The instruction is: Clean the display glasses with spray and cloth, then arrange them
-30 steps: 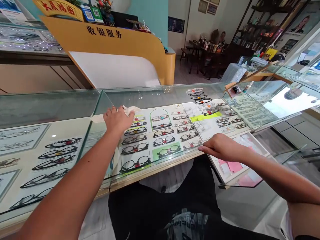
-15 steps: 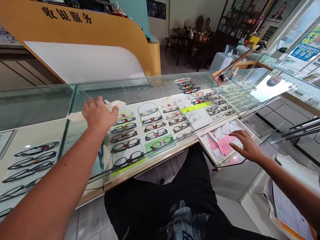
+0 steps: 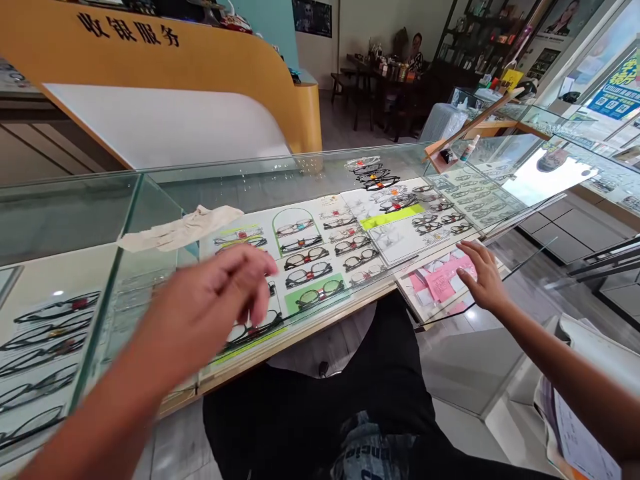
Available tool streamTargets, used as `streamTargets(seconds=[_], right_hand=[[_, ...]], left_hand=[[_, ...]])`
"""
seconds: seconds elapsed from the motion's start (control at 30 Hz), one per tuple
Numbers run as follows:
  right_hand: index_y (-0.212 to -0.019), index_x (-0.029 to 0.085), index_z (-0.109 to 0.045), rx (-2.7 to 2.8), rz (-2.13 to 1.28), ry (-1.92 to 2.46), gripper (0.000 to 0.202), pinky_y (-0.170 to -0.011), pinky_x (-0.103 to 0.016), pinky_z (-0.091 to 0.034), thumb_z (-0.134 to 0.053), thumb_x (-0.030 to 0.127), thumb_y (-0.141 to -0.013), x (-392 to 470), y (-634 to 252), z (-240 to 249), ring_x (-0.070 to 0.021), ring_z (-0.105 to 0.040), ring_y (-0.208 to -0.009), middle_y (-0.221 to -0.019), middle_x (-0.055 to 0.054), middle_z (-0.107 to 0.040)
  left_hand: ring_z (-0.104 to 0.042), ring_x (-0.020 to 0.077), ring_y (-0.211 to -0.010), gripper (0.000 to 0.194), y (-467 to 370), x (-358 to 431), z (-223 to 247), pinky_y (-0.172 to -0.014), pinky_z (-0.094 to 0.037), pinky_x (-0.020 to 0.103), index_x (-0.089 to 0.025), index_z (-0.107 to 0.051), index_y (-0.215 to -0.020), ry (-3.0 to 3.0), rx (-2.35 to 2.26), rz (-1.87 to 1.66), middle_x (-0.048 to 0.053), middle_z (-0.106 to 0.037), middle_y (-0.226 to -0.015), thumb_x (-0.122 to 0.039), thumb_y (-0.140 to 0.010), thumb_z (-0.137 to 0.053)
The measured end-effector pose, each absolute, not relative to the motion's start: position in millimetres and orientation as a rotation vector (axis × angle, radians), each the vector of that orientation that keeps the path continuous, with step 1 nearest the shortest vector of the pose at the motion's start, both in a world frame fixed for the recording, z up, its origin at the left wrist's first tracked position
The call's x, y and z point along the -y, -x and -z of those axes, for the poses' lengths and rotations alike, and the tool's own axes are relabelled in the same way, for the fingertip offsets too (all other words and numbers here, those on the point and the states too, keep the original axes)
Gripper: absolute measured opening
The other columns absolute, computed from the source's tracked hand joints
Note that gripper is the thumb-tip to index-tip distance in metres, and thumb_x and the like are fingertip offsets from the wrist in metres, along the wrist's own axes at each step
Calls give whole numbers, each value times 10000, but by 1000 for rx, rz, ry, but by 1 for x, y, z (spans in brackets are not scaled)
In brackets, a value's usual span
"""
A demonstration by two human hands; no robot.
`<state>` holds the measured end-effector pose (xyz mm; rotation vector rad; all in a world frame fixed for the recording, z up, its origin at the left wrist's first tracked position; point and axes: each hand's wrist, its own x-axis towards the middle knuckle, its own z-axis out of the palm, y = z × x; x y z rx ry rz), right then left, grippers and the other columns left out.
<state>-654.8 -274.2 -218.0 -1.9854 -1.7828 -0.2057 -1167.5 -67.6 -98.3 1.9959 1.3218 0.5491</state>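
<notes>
My left hand (image 3: 215, 293), blurred by motion, hovers above the near left part of the glass display counter (image 3: 370, 148). Its fingers are loosely bent, and I see nothing in them. Beyond it a crumpled off-white cloth (image 3: 183, 228) lies on the glass top. Several eyeglasses (image 3: 307, 275) sit in rows beneath the glass. My right hand (image 3: 483, 277), fingers spread, is at the right side of a pulled-out drawer (image 3: 417, 319). Pink and white papers (image 3: 443, 283) lie in the drawer. Whether my palm touches the drawer's edge, I cannot tell.
An orange and white service desk (image 3: 165, 120) stands across the counter. A slanted wooden-framed piece (image 3: 473, 127) and a small white bottle (image 3: 470, 148) are at the back right. Papers (image 3: 587, 427) lie low at the right. A person (image 3: 415, 57) sits at a far table.
My left hand has let go of the cloth and drawn back toward me; the cloth stays spread on the glass. The drawer beside my right hand has slid farther in.
</notes>
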Motion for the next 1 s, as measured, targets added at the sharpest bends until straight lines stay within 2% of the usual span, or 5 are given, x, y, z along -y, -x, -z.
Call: streamTargets(seconds=[0.2,0.3,0.4,0.6,1.0], right_hand=[[-1628,212,-575,1779,234,1927,594,-1282,-640,-399,-481,543,-1144,219,654,221,-410,-543,-1514,-1613,-203,-614],[-1593,188,-605,1766,253,1907,582,-1272,-618,-416,-467,540,-1149,196,653,223,-402,-567,-1483,-1585,-205,-638],[-1550,193,-638,1771,249,1895,552,-1256,-601,-434,-446,534,-1159,177,651,226,-394,-595,-1451,-1557,-195,-668],[-1354,261,-756,1742,262,1850,461,-1172,-603,-477,-432,533,-1171,153,645,233,-392,-681,-1337,-1415,-146,-768],[-1180,274,-842,1652,330,1773,439,-1057,-548,-536,-445,460,-1174,146,648,235,-361,-738,-1223,-1276,-99,-830]], left_hand=[[-228,161,-527,866,1137,158,241,-568,-254,361,-247,-338,-502,-1460,-700,-47,-5,-283,-526,-1003,-867,-549],[-339,147,-540,690,1121,172,342,-556,-279,305,-237,-585,-585,-731,-1050,-268,0,-444,-536,-813,-600,-965],[-595,185,-628,472,1124,168,405,-545,-361,269,-251,-708,-934,-457,-1240,-351,82,-736,-873,-596,-730,-958],[-807,219,-981,268,1140,154,431,-760,-540,280,-266,-651,-1190,-159,-1300,-613,99,-737,-1245,-253,-946,-761],[-724,135,-679,44,1126,158,435,-570,-488,244,-193,-658,-1045,20,-1322,-758,31,-741,-1006,-186,-1040,-702]])
